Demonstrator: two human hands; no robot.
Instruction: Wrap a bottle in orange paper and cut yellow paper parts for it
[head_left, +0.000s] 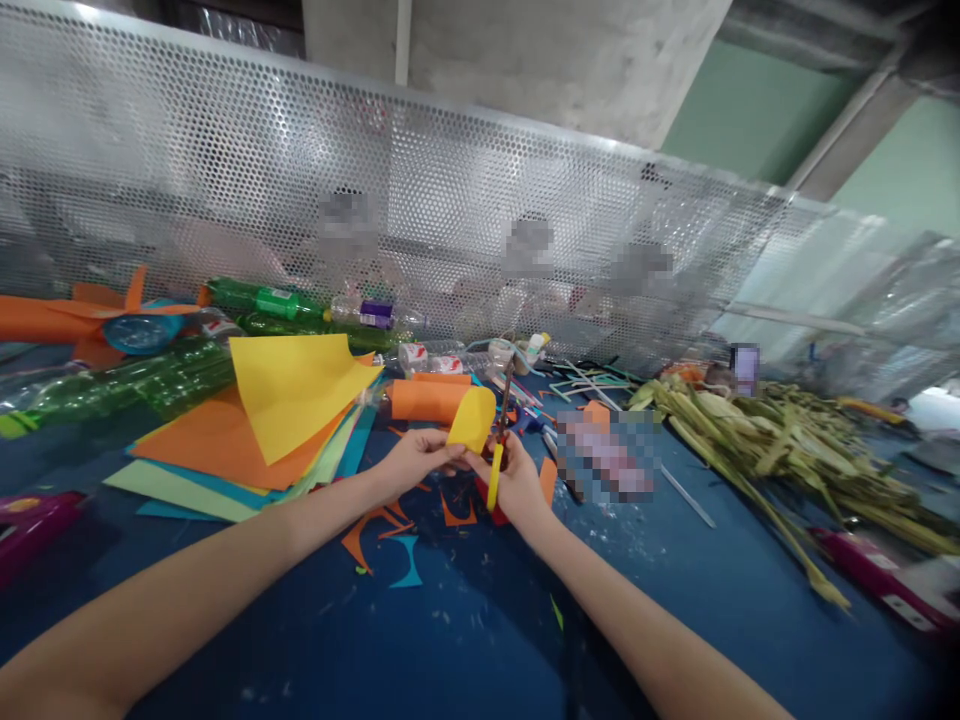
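Observation:
Between my hands is a yellow piece of paper [474,418] with a rounded outline. My left hand [421,460] pinches its lower left edge. My right hand [517,480] is closed around scissors [496,478] with yellow handles, their dark blades pointing up and away beside the paper's right edge. Fingertips of the right hand also touch the paper's lower edge. Just beyond lies an orange paper roll [427,400]. Below my hands, orange scraps [459,508] and a blue scrap [407,562] lie on the blue table [480,640].
Left of my hands is a stack of coloured paper with a yellow sheet [296,390] on top. Green plastic bottles [187,370] lie behind it. Dried husks [757,460] spread at the right, near a magenta object [885,580]. A perforated metal panel [450,200] borders the back.

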